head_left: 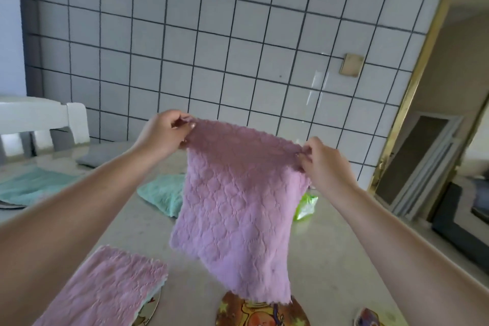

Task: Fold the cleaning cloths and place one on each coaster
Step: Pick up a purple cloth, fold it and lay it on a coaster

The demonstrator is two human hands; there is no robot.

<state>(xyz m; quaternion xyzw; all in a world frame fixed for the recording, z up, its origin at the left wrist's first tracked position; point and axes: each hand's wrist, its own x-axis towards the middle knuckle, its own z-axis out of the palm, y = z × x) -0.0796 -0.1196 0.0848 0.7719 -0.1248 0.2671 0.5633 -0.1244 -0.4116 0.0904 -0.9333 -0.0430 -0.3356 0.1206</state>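
A pink cleaning cloth (pixel 238 214) hangs in the air over the table, held up by its two top corners. My left hand (pixel 164 132) pinches the left corner and my right hand (pixel 321 160) pinches the right corner. Its lower edge dangles just above a round picture coaster (pixel 254 311) at the near edge. A second pink cloth (pixel 105 288), folded, lies on another coaster (pixel 152 304) at the lower left. A third coaster (pixel 370 319) shows partly at the lower right.
A crumpled teal cloth (pixel 162 193) lies behind the hanging one, and another teal cloth (pixel 31 186) lies flat at the far left. A grey cloth (pixel 103 155) sits near the wall, a green packet (pixel 307 205) to the right. White chair (pixel 39 119) at left; beige table (pixel 330 259).
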